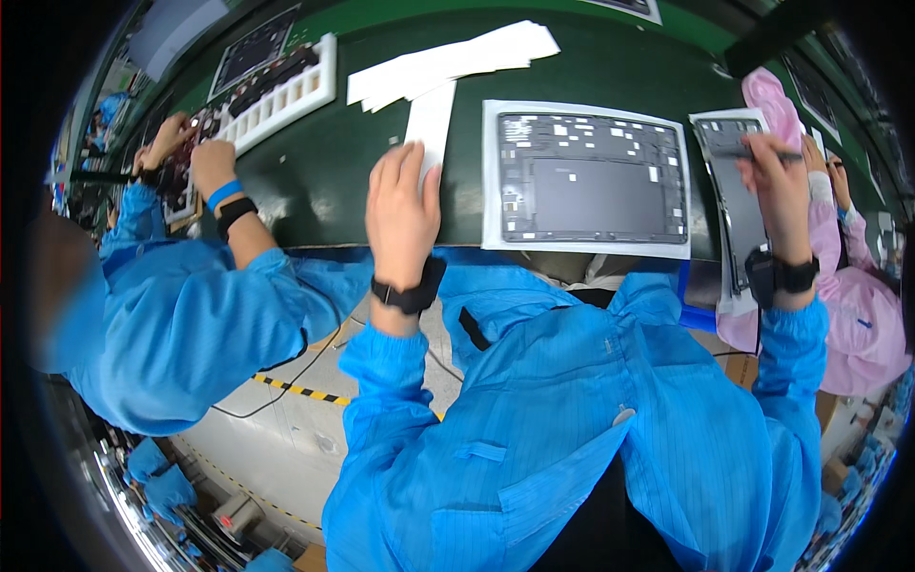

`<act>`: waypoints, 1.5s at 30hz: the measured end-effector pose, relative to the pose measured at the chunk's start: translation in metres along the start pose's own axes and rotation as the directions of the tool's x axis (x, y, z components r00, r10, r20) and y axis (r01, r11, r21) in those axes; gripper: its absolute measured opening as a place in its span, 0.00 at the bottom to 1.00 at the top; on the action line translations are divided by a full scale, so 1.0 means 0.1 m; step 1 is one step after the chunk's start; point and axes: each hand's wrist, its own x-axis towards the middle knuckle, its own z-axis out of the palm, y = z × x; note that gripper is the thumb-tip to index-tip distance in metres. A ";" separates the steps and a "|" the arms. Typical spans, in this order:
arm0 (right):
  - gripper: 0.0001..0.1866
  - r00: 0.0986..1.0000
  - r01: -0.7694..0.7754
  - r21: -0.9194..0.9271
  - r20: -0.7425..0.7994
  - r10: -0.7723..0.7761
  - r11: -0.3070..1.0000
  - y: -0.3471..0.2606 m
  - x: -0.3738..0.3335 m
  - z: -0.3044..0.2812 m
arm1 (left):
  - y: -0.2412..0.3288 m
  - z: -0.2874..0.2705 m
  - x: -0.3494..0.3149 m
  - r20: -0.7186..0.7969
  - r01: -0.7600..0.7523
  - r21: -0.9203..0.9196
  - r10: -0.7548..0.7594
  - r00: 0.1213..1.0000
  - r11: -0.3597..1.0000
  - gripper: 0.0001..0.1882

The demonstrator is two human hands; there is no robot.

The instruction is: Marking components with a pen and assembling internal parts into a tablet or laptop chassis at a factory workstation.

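My left hand lies with its fingers stretched out over the lower end of a white paper strip, its thumb at the strip's right edge. Above, more white strips are fanned in an overlapping pile. Over at the right, my right hand pinches a slim dark pen-like tool; its exact kind is unclear. Beneath that hand a second dark panel sits in a white frame. Between my hands rests a dark grey rectangular panel in a white frame, dotted with small white patches.
A person in blue works close at my left, hands by a white slotted tray of dark parts. Someone in pink sits at the right. Another dark panel lies at the back left of the green table.
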 end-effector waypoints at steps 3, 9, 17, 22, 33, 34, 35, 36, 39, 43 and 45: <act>0.13 0.991 -0.107 -0.118 -0.095 0.096 0.987 0.28 -0.49 -0.44 | 0.38 -0.15 -0.27 0.156 0.008 0.037 -0.014 0.988 0.999 0.14; 0.11 0.989 -0.142 -0.149 0.024 0.147 0.979 0.56 -0.72 -0.14 | 0.74 0.03 -0.49 0.191 -0.028 0.287 -0.029 0.981 0.958 0.17; 0.10 0.979 -0.149 -0.211 0.104 0.174 0.966 0.64 -0.60 0.06 | 1.67 0.39 -0.38 0.207 -0.211 -0.330 0.289 0.935 0.920 0.14; 0.11 0.986 -0.114 -0.247 0.088 0.139 0.962 0.68 -0.59 0.01 | 1.95 0.65 -0.40 0.291 -0.205 -0.415 0.343 0.893 0.886 0.16; 0.10 0.994 -0.034 -0.285 0.088 0.062 0.958 0.74 -0.67 0.05 | 2.07 0.70 -0.45 0.354 -0.310 -0.261 0.389 0.850 0.914 0.21; 0.10 0.995 -0.026 -0.286 0.080 0.051 0.958 0.76 -0.68 0.06 | 2.08 0.71 -0.46 0.356 -0.309 -0.260 0.388 0.850 0.915 0.21; 0.10 0.995 -0.027 -0.285 0.080 0.051 0.958 0.75 -0.68 0.06 | 2.10 0.72 -0.46 0.357 -0.317 -0.248 0.391 0.848 0.915 0.22; 0.10 0.997 -0.020 -0.302 0.065 0.041 0.953 0.75 -0.67 0.07 | 2.11 0.74 -0.45 0.359 -0.326 -0.236 0.394 0.846 0.916 0.22; 0.10 0.999 0.001 -0.372 0.036 0.014 0.928 0.71 -0.64 0.08 | 2.18 0.79 -0.39 0.380 -0.337 -0.219 0.398 0.835 0.916 0.25; 0.08 0.999 0.031 -0.464 0.028 -0.020 0.885 0.59 -0.54 0.11 | 2.32 0.83 -0.25 0.372 -0.353 -0.232 0.418 0.829 0.906 0.28; 0.09 0.999 0.038 -0.450 0.040 -0.023 0.892 0.59 -0.53 0.08 | 2.39 0.87 -0.21 0.388 -0.348 -0.252 0.424 0.818 0.903 0.31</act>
